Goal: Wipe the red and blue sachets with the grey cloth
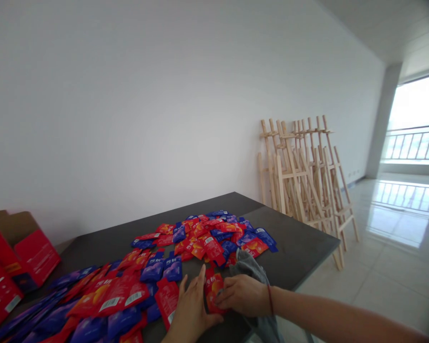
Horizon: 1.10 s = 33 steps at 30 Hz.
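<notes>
Red and blue sachets lie scattered over a dark table. My left hand rests flat near the front edge, fingers stretched out, touching a red sachet. My right hand comes in from the right with fingers curled, pinching the same red sachet at its right edge. A red cord circles my right wrist. A grey cloth lies under and behind my right hand.
Red cardboard boxes stand at the table's far left. Several wooden easels lean against the white wall past the table's right end. A glossy tiled floor stretches to a bright window with a railing.
</notes>
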Tool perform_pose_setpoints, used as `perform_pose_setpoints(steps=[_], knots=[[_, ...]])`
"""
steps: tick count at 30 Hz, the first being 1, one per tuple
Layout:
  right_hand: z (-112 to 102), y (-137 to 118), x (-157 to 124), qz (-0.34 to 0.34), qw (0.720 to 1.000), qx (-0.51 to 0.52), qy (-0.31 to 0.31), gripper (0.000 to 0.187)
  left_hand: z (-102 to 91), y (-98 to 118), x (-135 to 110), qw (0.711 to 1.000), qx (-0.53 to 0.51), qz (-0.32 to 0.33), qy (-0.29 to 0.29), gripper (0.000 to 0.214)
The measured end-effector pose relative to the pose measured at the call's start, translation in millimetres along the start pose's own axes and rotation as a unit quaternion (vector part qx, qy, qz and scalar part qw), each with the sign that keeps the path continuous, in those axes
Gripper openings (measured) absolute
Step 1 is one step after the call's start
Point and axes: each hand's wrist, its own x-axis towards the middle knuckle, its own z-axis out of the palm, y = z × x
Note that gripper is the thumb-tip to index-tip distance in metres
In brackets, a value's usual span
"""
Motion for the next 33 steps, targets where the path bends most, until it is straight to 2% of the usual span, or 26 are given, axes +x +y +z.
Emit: perform_pose_setpoints(steps=[3,7,9,11,13,15,19,24,28,33], knots=[[-4,4,-5,0.044,0.999,-0.024,-0.002,0.031,-1.1,-1,-1,1.000,0.000,0.003,0.002,0.110],[-3,8,10,0.097,0.993,-0.068,-0.013,0.025,-3.4,-2,-3,1.000,0.002,0.018,-0.002,0.106],[1,4,21,0.072,0.995,-0.073,-0.014,0.023,-5.0,-2,-4,1.000,0.006,0.026,-0.006,0.108],[4,-1,29,0.016,0.997,-0.075,-0.017,0.020,-6.8,-1,-4,0.999,0.007,0.031,-0.012,0.110],[4,-7,32,-0.038,0.996,-0.075,-0.023,0.020,-8.1,0,-4,0.999,0.011,0.030,-0.016,0.113],[2,-11,29,-0.063,0.995,-0.067,-0.022,0.023,-8.5,0,-3,0.999,0.016,0.026,-0.015,0.115],[-8,-12,7,-0.058,0.997,-0.042,-0.016,0.028,-6.6,-1,-5,0.999,0.025,0.028,-0.007,0.115],[-14,-4,-15,-0.002,0.999,-0.042,-0.014,0.032,-4.1,-2,-3,0.999,0.018,0.043,0.007,0.112],[-10,-3,-4,0.026,0.998,-0.053,-0.008,0.030,-4.5,-1,0,0.999,0.017,0.041,0.010,0.109],[-3,-8,11,-0.001,0.999,-0.044,-0.009,0.029,-7.9,6,-3,0.999,0.018,0.044,0.004,0.104]])
